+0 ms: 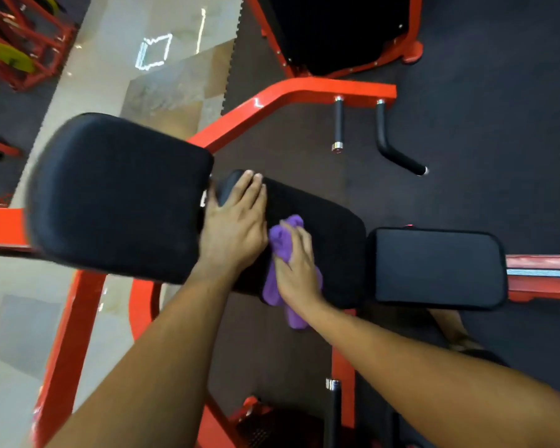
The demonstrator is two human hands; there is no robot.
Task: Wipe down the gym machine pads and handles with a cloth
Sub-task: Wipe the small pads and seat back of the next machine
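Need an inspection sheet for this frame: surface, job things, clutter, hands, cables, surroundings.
Surface: middle pad, black, being wiped; no dirt visible.
Job's things: purple cloth bunched on the middle pad; big pad at left, small pad at right; two black handles hang from the red frame.
Clutter: nothing seen.
Hands: left hand rests flat on the middle pad, fingers straight; right hand grips the cloth.
Cables: nothing seen.
Surroundings: dark rubber floor, tiled strip at left, red rack with yellow plates far left.
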